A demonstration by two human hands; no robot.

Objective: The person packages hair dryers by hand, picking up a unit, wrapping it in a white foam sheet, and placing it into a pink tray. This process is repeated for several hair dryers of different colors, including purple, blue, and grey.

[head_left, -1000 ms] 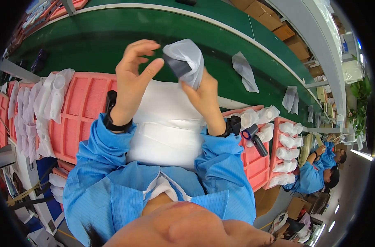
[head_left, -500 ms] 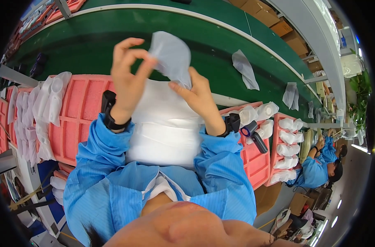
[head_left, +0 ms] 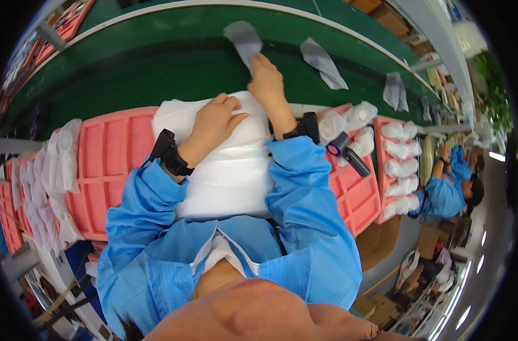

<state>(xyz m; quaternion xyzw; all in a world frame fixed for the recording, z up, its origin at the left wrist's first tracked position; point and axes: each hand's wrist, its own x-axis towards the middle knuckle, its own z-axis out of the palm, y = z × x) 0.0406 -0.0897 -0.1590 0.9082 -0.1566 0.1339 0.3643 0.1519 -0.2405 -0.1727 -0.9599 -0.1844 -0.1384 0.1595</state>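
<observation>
A grey soft pouch [head_left: 245, 41] is pinched at its lower end by the right hand [head_left: 267, 85] and held over the curved green conveyor belt [head_left: 157, 62]. The left hand [head_left: 213, 122] is laid flat on a stack of white foam sheets [head_left: 230, 170], which is set on a pink moulded plastic tray [head_left: 108, 153]. Two more grey pouches [head_left: 324, 62] are seen lying on the belt. A small black cylindrical tool [head_left: 350, 156] is rested on the right-hand pink tray [head_left: 358, 196].
</observation>
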